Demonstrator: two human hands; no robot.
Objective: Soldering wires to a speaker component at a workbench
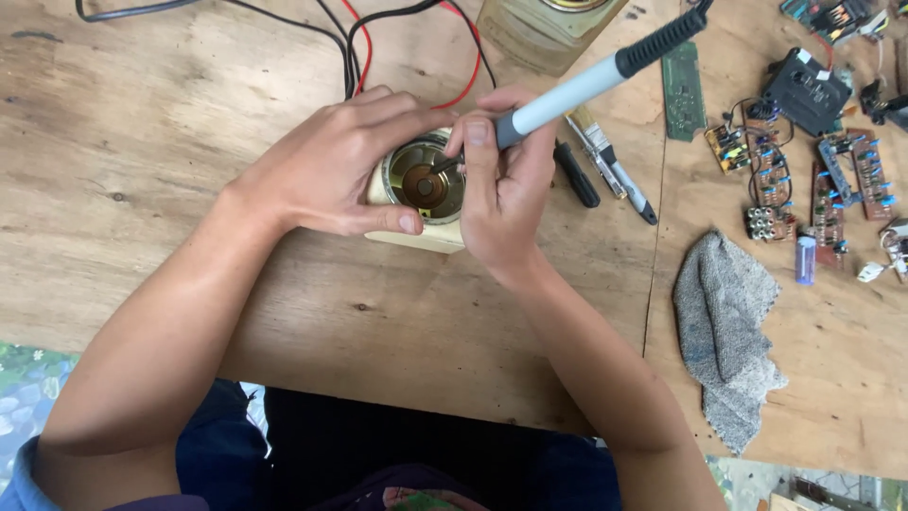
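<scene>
A small cream-coloured speaker unit (423, 237) with a round metal cone frame lies on the wooden table (142, 142). My left hand (326, 170) wraps around its left and top sides, thumb pressed along the front edge. My right hand (501, 189) grips a soldering iron (591, 83) with a grey shaft and black handle like a pen. The iron's tip reaches into the speaker's metal frame, just right of its centre. Red and black wires (357, 43) run from the speaker toward the table's far edge.
A grey rag (724, 331) lies to the right. Several circuit boards (804, 180) and a black module (806, 90) sit at the far right. A marker and a brush (610, 166) lie beside my right hand. A clear container (544, 28) stands at the back.
</scene>
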